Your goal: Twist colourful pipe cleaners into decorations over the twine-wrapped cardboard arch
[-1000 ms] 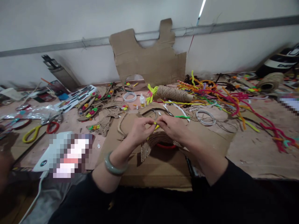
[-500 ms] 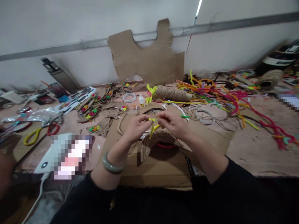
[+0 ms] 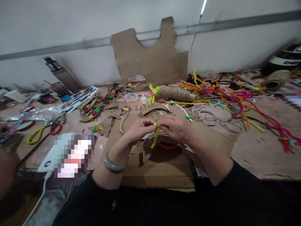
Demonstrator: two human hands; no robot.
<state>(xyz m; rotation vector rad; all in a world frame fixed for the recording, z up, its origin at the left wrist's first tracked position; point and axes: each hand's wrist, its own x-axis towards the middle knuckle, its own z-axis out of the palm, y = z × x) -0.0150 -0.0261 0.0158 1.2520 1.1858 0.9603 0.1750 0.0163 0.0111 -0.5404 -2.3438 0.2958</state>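
Note:
Over a curved piece covered in brown twine [image 3: 147, 147], my hands meet at a short yellow cord [image 3: 154, 140]. My left hand [image 3: 138, 129] pinches the cord between thumb and forefinger. The fingertips of my right hand [image 3: 176, 128] close on it from the other side, where it looks looped or knotted. One end of the cord dangles against the twine piece. Cardboard [image 3: 152, 177] lies beneath, and something red [image 3: 168, 146] shows under the arch of the curved piece.
A twine roll [image 3: 175, 93], a glue bottle [image 3: 144, 101] and coloured cords [image 3: 237, 100] lie behind my hands. Decorated twine shapes [image 3: 94, 110], scissors [image 3: 35, 135] and a white power bank [image 3: 53, 153] are left. Part of another person [image 3: 7, 172] shows at the left edge.
My hands have come closer together and my right fingers have closed down on the yellow cord. The view has shifted slightly.

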